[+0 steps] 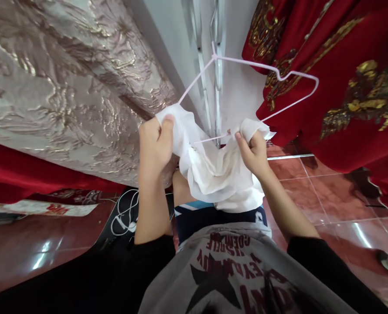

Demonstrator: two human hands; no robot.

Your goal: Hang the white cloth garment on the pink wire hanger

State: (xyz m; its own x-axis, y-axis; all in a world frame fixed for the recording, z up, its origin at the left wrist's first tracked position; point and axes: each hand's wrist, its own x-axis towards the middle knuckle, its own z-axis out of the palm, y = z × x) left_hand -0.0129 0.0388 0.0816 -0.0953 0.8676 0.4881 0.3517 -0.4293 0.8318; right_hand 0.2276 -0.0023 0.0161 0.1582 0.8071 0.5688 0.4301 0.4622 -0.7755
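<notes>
A thin white garment (213, 174) hangs bunched between my two hands, its lower folds resting near my lap. My left hand (156, 141) grips one side of it, thumb pressed on the cloth. My right hand (254, 150) pinches the other side, where the fabric bunches over the fingers. A pale pink wire hanger (243, 60) hangs in front of me by its hook. One end of the hanger goes down into the cloth near my left hand; its other shoulder is bare on the right. The bottom bar partly shows between my hands.
Metal rails (202, 52) run up the white wall. Shiny embossed cloth (83, 87) hangs at left, and red cloth with gold embroidery (344, 52) at right. White earphones (125, 224) lie on a black surface at lower left. Red floor tiles (325, 192) show below.
</notes>
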